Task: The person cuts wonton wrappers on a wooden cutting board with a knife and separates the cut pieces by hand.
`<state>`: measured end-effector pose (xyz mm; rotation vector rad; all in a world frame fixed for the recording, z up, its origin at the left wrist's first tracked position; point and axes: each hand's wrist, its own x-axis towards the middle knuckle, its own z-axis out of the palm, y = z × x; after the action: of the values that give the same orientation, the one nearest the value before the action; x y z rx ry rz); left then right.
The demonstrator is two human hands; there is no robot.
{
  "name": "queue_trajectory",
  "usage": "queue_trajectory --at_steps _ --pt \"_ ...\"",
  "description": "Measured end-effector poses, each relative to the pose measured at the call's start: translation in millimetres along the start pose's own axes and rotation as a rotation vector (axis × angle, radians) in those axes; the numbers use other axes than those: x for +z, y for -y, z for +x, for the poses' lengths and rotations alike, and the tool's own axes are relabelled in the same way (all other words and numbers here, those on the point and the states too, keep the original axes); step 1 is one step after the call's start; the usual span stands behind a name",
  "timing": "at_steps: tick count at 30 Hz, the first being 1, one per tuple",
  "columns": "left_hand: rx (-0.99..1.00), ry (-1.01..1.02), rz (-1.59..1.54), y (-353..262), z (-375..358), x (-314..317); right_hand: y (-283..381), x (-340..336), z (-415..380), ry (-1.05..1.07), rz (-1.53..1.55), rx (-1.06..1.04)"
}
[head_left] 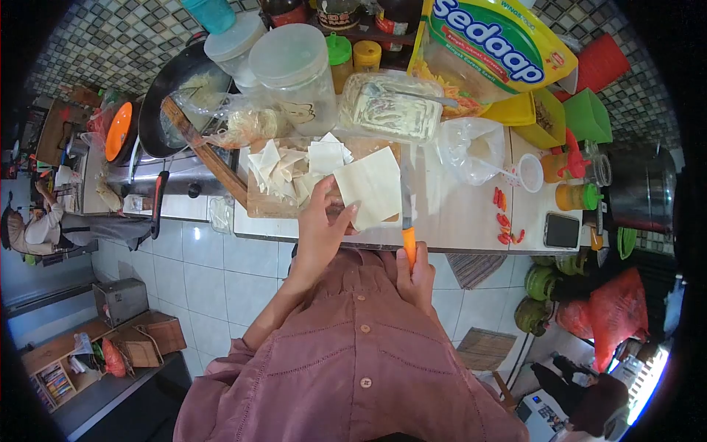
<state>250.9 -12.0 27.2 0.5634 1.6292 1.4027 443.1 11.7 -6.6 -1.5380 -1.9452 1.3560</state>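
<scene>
My left hand (324,217) pinches the lower left edge of a pale square wrapper sheet (377,184) between thumb and fingers, over the front of the wooden cutting board (269,205). In my right hand (417,278) is a knife (409,239), gripped by its orange handle. Its blade points away from me and runs along the sheet's right edge. On the board, left of the sheet, lies a loose pile of cut wrapper pieces (276,169). Behind the board sits a clear plastic container (394,110) smeared with something creamy.
A dark wok (158,96) rests on the stove at left, near a long wooden stick (199,151). Jars (294,74) and a Sedaap pouch (493,44) line the back. Red chilies (503,221), a phone (562,230) and a plastic bag (471,147) lie right. Another person (48,225) is far left.
</scene>
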Motion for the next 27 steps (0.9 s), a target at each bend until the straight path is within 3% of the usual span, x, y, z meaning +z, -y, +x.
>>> queue_trajectory --at_steps 11,17,27 --pt "0.380 -0.204 0.762 -16.1 -15.2 -2.0 -18.8 10.7 -0.3 -0.095 -0.270 -0.295" --pt "0.608 -0.176 0.885 1.0 -14.9 -14.1 -15.2 10.8 -2.6 -0.088 -0.303 -0.347" --pt "0.687 -0.143 0.842 7.5 -18.4 -9.8 -15.2 12.2 -4.4 -0.086 -0.351 -0.350"
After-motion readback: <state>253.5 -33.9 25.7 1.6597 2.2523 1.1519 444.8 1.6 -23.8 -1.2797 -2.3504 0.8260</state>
